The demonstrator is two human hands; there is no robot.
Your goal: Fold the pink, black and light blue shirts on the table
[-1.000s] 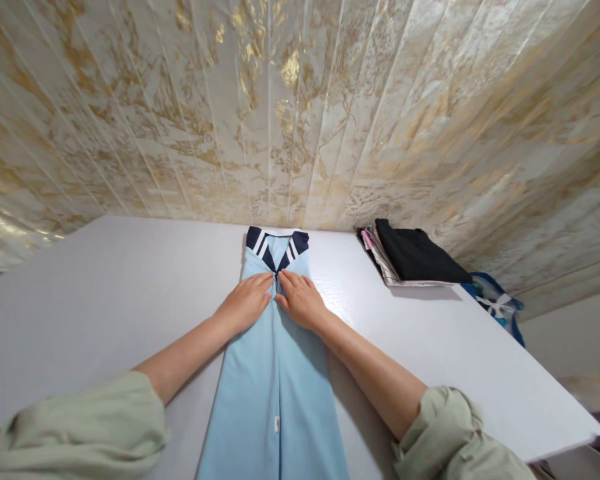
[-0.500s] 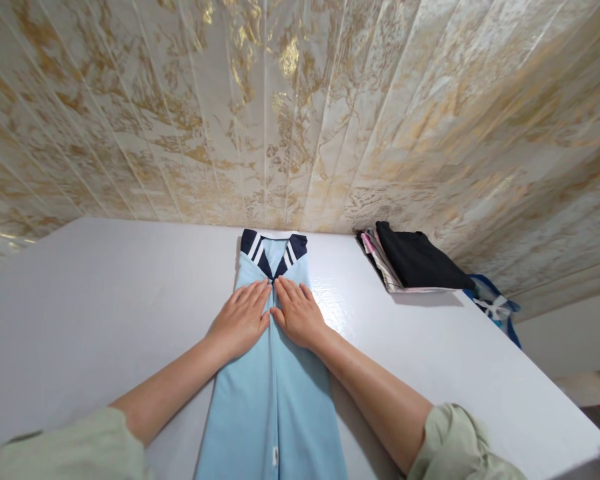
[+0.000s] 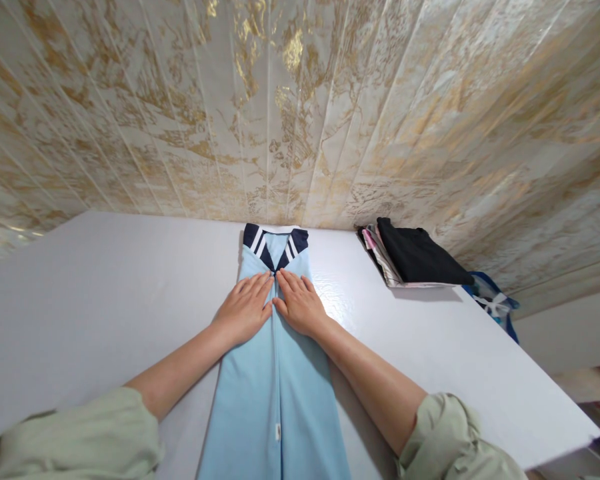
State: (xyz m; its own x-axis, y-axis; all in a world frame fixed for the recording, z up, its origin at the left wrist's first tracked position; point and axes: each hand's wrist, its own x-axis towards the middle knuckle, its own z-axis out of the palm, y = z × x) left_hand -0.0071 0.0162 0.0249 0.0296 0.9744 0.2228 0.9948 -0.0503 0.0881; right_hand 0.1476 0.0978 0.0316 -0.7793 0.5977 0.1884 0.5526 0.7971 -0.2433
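Observation:
A light blue garment (image 3: 245, 407) with a navy, white-striped sailor collar (image 3: 257, 241) lies lengthwise on the table, folded so that its two sides meet along a middle line. A small white tag (image 3: 279, 432) shows low on that line. My left hand (image 3: 246, 307) rests flat on the left panel just below the collar, fingers stretched out. Mirroring it, my right hand (image 3: 300, 303) lies flat on the right panel, fingertips close to the middle line. Neither hand grips the cloth. The garment's lower end runs out of the picture.
A stack of folded clothes (image 3: 420, 257), black on top, sits at the back right of the white table (image 3: 130, 293). Beyond the right edge is a blue and white item (image 3: 495, 303). A gold-patterned curtain (image 3: 290, 120) hangs behind the table.
Both hands stay flat on the garment in nearly the same place. The whole view has shifted slightly, with the table a little higher in the picture.

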